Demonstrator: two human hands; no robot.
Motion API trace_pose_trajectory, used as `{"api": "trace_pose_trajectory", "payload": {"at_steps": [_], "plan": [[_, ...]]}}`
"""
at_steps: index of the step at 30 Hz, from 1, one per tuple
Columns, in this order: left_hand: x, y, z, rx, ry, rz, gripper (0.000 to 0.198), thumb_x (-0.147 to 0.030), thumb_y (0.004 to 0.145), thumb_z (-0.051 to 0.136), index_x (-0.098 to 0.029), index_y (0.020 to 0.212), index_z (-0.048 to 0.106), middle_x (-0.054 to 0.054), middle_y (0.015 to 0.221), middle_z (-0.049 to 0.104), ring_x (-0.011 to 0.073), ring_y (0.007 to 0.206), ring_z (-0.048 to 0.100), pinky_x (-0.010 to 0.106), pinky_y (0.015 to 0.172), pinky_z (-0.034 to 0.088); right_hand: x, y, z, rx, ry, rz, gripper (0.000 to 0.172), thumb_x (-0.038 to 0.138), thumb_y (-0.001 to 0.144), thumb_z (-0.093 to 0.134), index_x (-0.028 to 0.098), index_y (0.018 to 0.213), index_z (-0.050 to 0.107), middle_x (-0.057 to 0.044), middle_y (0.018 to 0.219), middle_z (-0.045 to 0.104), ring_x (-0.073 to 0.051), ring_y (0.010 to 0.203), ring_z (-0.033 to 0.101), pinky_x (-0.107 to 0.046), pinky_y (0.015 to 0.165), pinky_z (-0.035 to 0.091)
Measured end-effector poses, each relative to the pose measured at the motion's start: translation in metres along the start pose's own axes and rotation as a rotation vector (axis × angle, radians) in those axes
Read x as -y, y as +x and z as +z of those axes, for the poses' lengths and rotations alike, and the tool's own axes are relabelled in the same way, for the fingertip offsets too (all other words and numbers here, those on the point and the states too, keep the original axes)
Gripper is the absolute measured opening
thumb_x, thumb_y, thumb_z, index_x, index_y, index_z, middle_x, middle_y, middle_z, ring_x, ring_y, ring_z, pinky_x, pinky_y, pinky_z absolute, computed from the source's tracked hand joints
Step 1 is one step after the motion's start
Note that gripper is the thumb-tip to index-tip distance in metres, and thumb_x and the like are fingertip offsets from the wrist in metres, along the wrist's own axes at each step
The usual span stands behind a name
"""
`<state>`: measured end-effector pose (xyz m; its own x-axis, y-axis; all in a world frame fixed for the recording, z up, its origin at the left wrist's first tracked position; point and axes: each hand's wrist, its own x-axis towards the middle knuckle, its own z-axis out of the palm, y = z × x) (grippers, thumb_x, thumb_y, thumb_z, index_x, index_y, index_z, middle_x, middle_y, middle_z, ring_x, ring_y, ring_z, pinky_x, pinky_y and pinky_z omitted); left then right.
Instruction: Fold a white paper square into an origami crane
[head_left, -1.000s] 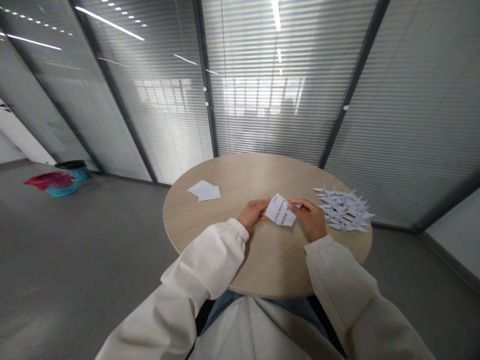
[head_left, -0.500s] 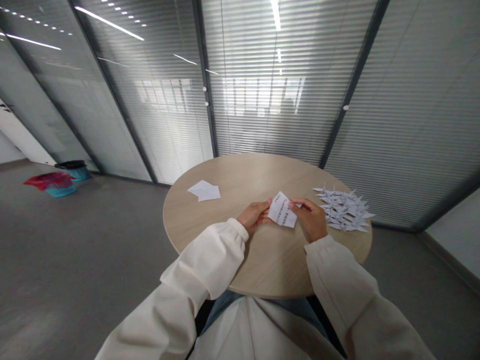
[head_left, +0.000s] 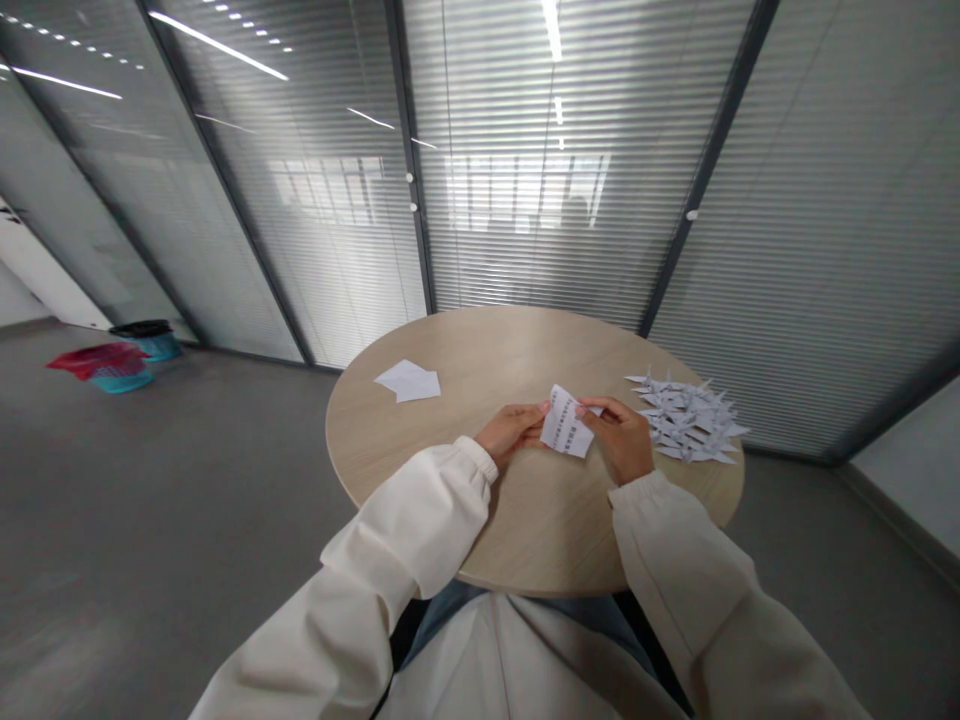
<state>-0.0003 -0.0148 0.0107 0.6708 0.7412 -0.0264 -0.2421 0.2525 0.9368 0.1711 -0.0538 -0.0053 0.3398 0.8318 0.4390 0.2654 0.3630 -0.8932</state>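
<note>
A small white paper sheet with printed lines (head_left: 567, 422) is held just above the round wooden table (head_left: 525, 520), between both hands. My left hand (head_left: 511, 431) pinches its left edge with closed fingers. My right hand (head_left: 622, 437) grips its right edge, fingers curled around it. The sheet stands tilted up, partly folded. Both arms wear cream sleeves.
A heap of several folded white paper cranes (head_left: 686, 418) lies on the table to the right of my right hand. Two flat white sheets (head_left: 409, 381) lie at the table's far left. Glass walls with blinds stand behind; coloured baskets (head_left: 120, 366) sit on the floor far left.
The sheet has been turned more upright and narrower between the hands, shifting slightly right. The hands have stayed in nearly the same place.
</note>
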Motion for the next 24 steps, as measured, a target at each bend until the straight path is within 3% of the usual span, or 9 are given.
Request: {"api": "trace_pose_trajectory", "payload": {"at_steps": [11, 18, 21, 24], "plan": [[0.0035, 0.0043, -0.0032, 0.024, 0.097, 0.078, 0.052, -0.049, 0.063, 0.069, -0.007, 0.093, 0.067, 0.013, 0.086, 0.069, 0.019, 0.075, 0.064, 0.032, 0.078, 0.046, -0.0011, 0.0005, 0.0, 0.071, -0.023, 0.005, 0.028, 0.038, 0.069, 0.065, 0.018, 0.087, 0.069, -0.002, 0.065, 0.066, -0.016, 0.054, 0.057, -0.024, 0.047, 0.042], [0.0019, 0.0033, -0.0012, -0.026, 0.114, 0.065, 0.051, -0.049, 0.064, 0.068, -0.007, 0.092, 0.067, 0.013, 0.082, 0.069, 0.0183, 0.073, 0.063, 0.032, 0.075, 0.046, -0.0013, 0.0007, 0.0006, 0.1, -0.012, 0.007, 0.029, 0.038, 0.069, 0.066, 0.017, 0.089, 0.067, -0.004, 0.071, 0.067, -0.017, 0.061, 0.06, -0.026, 0.052, 0.046], [0.0032, 0.0034, -0.0016, -0.031, 0.104, 0.059, 0.05, -0.047, 0.064, 0.068, -0.007, 0.093, 0.067, 0.012, 0.082, 0.069, 0.0177, 0.072, 0.063, 0.032, 0.075, 0.046, -0.0003, 0.0003, 0.0027, 0.136, 0.018, -0.01, 0.039, 0.036, 0.066, 0.069, 0.019, 0.1, 0.062, -0.005, 0.087, 0.067, -0.019, 0.074, 0.062, -0.028, 0.062, 0.05], [0.0037, 0.0021, -0.0016, 0.035, 0.11, 0.048, 0.051, -0.046, 0.065, 0.068, -0.008, 0.099, 0.065, 0.012, 0.084, 0.069, 0.0174, 0.073, 0.063, 0.033, 0.076, 0.045, 0.0002, -0.0007, 0.0047, 0.193, 0.038, -0.006, 0.055, 0.036, 0.063, 0.072, 0.021, 0.113, 0.054, -0.005, 0.089, 0.065, -0.02, 0.076, 0.063, -0.031, 0.065, 0.051]]}}
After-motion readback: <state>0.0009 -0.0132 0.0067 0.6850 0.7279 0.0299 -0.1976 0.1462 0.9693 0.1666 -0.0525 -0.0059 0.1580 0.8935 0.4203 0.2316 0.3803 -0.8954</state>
